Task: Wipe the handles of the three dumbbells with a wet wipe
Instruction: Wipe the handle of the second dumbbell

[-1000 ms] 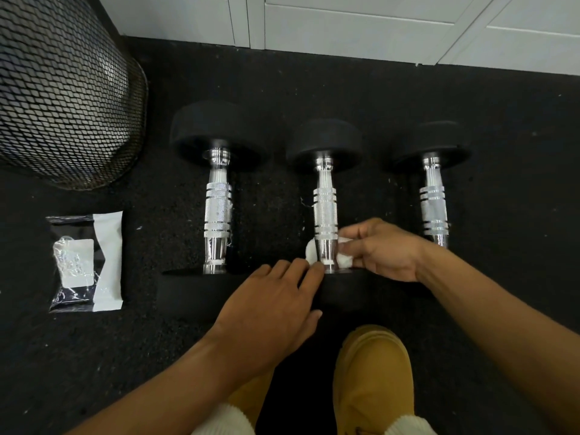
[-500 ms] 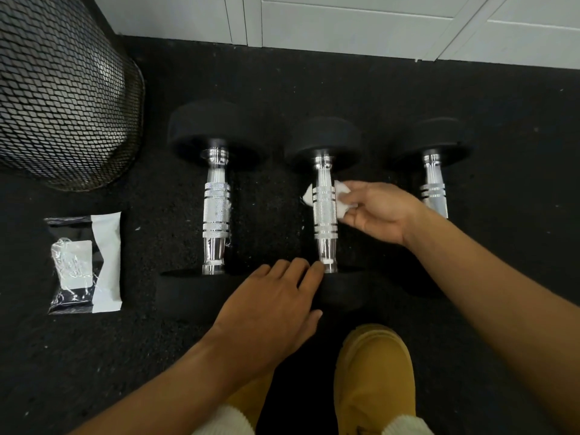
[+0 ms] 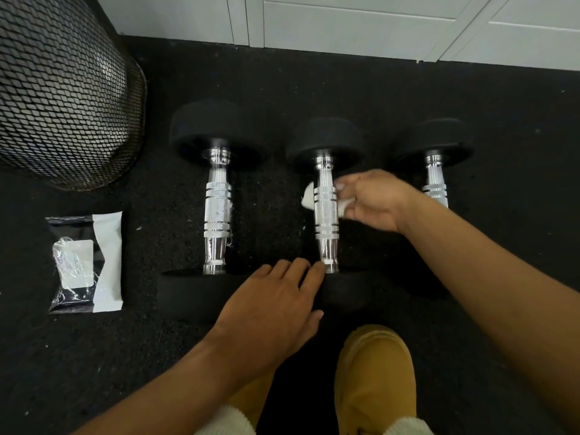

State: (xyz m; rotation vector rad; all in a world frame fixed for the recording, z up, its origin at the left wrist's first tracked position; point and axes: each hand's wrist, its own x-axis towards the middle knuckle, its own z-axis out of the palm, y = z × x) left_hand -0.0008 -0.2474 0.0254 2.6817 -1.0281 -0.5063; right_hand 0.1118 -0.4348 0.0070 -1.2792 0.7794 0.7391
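Step in hand: wiping dumbbell 2 of 3. The right hand [image 3: 375, 199] grips the wet wipe [image 3: 309, 197], wrapped around the middle dumbbell's handle [image 3: 326, 211]. The left hand [image 3: 273, 312] rests flat, fingers straight, on the near weight. The next move likely calls for more strokes — then the right dumbbell [image 3: 436, 183]. Surface: black rubber floor [image 3: 314, 73], beside white cabinet doors [image 3: 345, 23].

three dumbbells [image 3: 326, 211] side by side — wipe packet [image 3: 84, 262] left, bin [image 3: 62, 89] behind
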